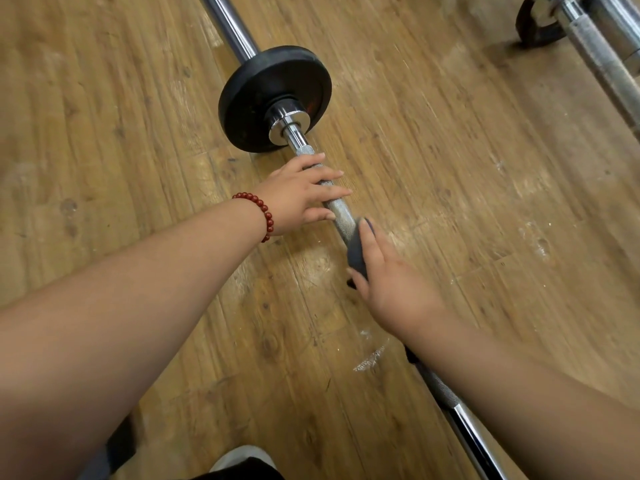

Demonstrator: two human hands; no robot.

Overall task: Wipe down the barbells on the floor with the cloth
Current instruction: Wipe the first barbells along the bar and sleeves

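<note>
A chrome barbell (341, 211) lies diagonally on the wooden floor, with a black weight plate (256, 98) on it at the upper middle. My left hand (301, 194), with a red bead bracelet at the wrist, rests on the knurled bar just below the plate, fingers straight across it. My right hand (388, 278) grips a dark blue-grey cloth (356, 251) wrapped around the bar, a little lower down. The bar's lower part passes under my right forearm and comes out at the bottom right.
A second barbell (602, 53) with a dull grey sleeve and a dark plate lies at the top right. White scuffs mark the floor (138, 168) near the bar. My shoe (242, 459) shows at the bottom edge.
</note>
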